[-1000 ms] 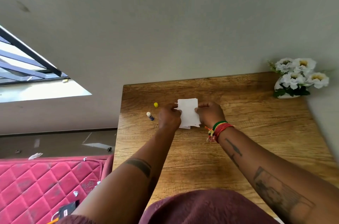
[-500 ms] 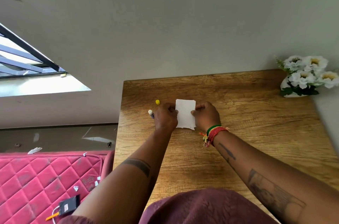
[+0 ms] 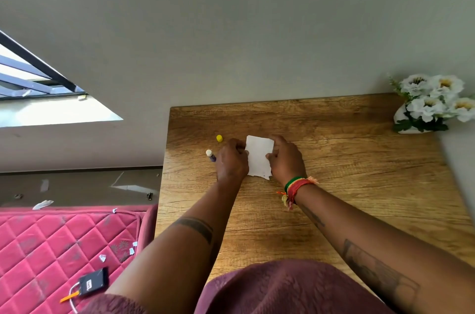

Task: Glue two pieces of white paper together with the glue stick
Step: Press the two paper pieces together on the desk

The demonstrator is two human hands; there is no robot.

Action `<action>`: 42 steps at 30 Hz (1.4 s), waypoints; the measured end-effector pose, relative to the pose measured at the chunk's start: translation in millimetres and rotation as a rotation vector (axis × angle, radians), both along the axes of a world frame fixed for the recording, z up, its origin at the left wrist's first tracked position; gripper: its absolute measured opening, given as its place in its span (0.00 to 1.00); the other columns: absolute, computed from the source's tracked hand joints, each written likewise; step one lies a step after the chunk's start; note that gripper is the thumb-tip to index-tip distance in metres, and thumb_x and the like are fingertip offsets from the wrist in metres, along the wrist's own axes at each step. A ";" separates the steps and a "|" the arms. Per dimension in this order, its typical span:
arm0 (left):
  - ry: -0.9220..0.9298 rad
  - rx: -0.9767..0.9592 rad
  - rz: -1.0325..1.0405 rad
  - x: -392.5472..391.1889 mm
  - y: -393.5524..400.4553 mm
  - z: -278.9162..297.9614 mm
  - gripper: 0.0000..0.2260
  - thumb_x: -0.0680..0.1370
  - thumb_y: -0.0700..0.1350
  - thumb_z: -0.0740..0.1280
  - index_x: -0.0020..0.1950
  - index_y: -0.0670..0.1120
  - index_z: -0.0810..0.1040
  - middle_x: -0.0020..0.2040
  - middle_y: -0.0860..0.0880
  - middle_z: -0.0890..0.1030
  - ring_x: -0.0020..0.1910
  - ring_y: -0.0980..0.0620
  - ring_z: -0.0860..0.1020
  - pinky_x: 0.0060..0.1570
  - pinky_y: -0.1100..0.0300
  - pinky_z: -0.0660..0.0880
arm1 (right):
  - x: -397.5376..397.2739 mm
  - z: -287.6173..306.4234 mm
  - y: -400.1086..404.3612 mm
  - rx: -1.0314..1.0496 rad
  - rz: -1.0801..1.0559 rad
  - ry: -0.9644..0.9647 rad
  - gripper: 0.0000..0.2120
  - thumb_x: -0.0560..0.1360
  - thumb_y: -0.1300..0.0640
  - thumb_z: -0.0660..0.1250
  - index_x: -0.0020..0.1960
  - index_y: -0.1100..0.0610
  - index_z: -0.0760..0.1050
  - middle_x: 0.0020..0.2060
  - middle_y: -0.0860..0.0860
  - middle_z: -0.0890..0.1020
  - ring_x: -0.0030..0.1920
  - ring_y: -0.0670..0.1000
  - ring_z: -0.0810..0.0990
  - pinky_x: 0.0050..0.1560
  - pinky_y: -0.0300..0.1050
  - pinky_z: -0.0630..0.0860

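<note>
Far left, a pink quilted mattress (image 3: 51, 241) with small white paper scraps (image 3: 102, 258) scattered over it, and a small black device (image 3: 93, 282) with a white cable and an orange tab lying near its lower edge. Up above that, a window (image 3: 30, 82) with dark bars lets in bright light.

Onto the wooden desk (image 3: 334, 198) now. Toward its left side lies the glue stick (image 3: 210, 155), uncapped, white tip pointing away, purple body partly hidden behind the left hand. Its yellow cap (image 3: 219, 138) sits apart from it, a little farther back on the desk.

Left hand (image 3: 231, 162) next: fingers curled, grip closed on the left edge of the white paper (image 3: 259, 156). The paper sits at the middle of the desk, between both hands; its near edge looks ragged, with a second layer just peeping out at the bottom corner. Whether it lies flat on the wood or is raised slightly, I can't tell.

Right hand (image 3: 286, 158): fingers bent over the paper's right edge, thumb on the sheet, grip holding it from that side. A woven bracelet (image 3: 295, 186) in green, red and yellow circles that wrist.

Far right corner, a white vase (image 3: 401, 118) of white flowers (image 3: 434, 97) stands against the wall.
</note>
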State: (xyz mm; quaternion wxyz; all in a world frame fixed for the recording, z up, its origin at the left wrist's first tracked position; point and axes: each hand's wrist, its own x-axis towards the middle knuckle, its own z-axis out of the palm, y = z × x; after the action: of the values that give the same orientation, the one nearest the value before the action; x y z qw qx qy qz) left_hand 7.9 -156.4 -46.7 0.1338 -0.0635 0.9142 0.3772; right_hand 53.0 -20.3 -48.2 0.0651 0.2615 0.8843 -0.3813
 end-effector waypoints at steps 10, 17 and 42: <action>0.045 -0.464 -0.538 5.8 0.5 0.5 0.31 0.81 0.41 0.67 0.81 0.58 0.61 0.67 0.41 0.70 0.62 0.38 0.75 0.45 0.49 0.73 | -8.0 0.9 1.3 0.229 0.380 -0.165 0.27 0.82 0.53 0.61 0.80 0.49 0.61 0.72 0.62 0.67 0.63 0.64 0.78 0.61 0.53 0.76; 0.003 -0.695 -0.682 10.2 0.4 5.9 0.39 0.83 0.48 0.64 0.84 0.58 0.39 0.67 0.36 0.72 0.62 0.36 0.77 0.43 0.48 0.71 | -4.0 4.4 1.2 0.381 0.540 -0.283 0.44 0.77 0.37 0.64 0.82 0.50 0.45 0.75 0.62 0.65 0.64 0.66 0.76 0.58 0.58 0.75; -0.190 -0.765 -0.698 13.9 9.9 11.0 0.39 0.86 0.50 0.59 0.79 0.59 0.27 0.63 0.39 0.81 0.54 0.41 0.83 0.40 0.49 0.73 | -22.8 -7.3 21.4 0.274 0.624 -0.430 0.51 0.76 0.39 0.69 0.79 0.37 0.31 0.63 0.61 0.80 0.51 0.58 0.81 0.51 0.52 0.78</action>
State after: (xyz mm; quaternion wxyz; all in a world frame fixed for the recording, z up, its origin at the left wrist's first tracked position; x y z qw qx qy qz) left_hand 21.7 -146.5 -35.7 0.3010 0.1664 0.9372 -0.0581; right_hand 30.2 1.1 -55.5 0.3258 0.0606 0.9301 -0.1587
